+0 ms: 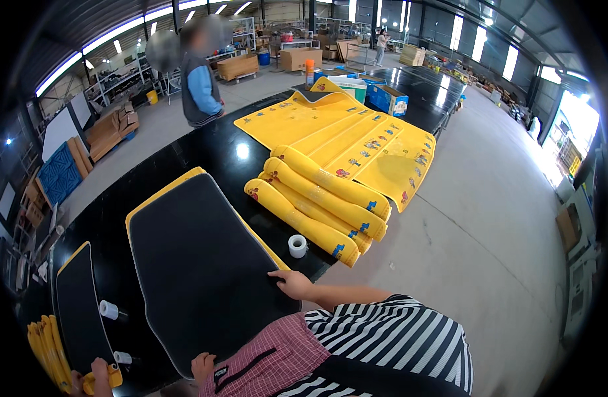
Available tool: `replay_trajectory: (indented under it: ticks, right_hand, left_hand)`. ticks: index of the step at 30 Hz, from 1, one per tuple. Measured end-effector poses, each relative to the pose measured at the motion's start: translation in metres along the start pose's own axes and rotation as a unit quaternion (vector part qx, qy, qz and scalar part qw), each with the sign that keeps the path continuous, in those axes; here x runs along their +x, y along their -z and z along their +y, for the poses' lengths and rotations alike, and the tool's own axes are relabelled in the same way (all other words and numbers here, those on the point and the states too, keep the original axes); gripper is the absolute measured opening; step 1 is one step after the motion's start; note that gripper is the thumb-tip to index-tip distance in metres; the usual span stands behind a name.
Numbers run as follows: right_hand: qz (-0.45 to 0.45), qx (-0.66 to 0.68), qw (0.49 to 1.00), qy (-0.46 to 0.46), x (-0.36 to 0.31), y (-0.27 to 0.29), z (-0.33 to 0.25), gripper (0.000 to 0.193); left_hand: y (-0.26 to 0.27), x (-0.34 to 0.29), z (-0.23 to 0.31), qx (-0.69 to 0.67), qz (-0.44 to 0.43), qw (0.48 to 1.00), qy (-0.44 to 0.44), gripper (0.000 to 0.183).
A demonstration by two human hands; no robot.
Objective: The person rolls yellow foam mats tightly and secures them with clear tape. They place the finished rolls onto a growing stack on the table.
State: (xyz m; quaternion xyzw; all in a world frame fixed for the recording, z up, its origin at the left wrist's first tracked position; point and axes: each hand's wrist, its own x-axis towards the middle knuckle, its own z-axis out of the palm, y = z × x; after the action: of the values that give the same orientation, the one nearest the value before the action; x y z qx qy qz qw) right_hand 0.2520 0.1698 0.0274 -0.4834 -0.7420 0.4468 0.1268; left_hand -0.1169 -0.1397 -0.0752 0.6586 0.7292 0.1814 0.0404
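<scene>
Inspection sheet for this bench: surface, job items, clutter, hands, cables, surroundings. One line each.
Surface: glossy black table, reflecting the overhead lights.
Job items: yellow-edged mat lying dark side up; pile of rolled yellow mats beside it; printed yellow mats spread out beyond; another dark mat at far left.
Clutter: white roll near the pile, two more white rolls at left; blue boxes at the far end.
Hands: right hand on the mat's right edge; left hand at its near edge; grip unclear.
Cables: nothing seen.
Surroundings: co-worker's hands at lower left; person standing across the table; cardboard boxes behind.
</scene>
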Motion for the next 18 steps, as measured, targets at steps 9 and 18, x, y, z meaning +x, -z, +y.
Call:
replay_trajectory:
  ticks: [9,18]
  right_hand:
    - [-0.194,0.171,0.959,-0.112,-0.028,0.022,0.011,0.025]
    - [-0.121,0.196,0.961,-0.154,-0.029,0.025,0.003,0.028]
  left_hand:
    - [0.065,0.043,0.060,0.023,-0.078,0.994,0.078,0.010]
    - [0.093,0.064,0.066,-0.029,-0.098,0.995,0.011,0.027]
